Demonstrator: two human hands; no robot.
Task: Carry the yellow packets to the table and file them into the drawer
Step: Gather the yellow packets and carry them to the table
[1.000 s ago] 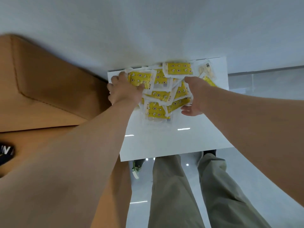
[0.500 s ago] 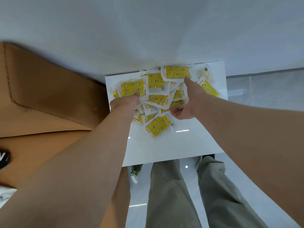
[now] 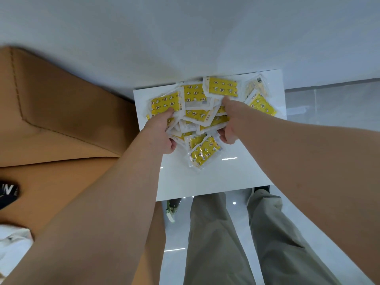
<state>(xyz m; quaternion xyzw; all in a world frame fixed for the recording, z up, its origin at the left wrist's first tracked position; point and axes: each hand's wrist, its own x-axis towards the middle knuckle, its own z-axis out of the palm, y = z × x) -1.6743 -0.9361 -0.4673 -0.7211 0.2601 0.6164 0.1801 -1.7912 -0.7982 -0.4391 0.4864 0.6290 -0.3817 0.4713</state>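
- Against wall: white surface [image 3: 216,177], tan sofa [image 3: 61,120] beside it.
- Heaped on it, near the wall: yellow packets [image 3: 197,114].
- Flanking heap: left hand [image 3: 162,132] and right hand [image 3: 230,124], fingers curled onto packets, evidently to lift many together.
- No drawer in view.

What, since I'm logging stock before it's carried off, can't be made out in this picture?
Head view:
- Number of yellow packets: they overlap, and the left hand and right hand cover some.
- Packet print: too small to read.
- Black lettered item: cut off by the left edge.
- Drawer: not in view.
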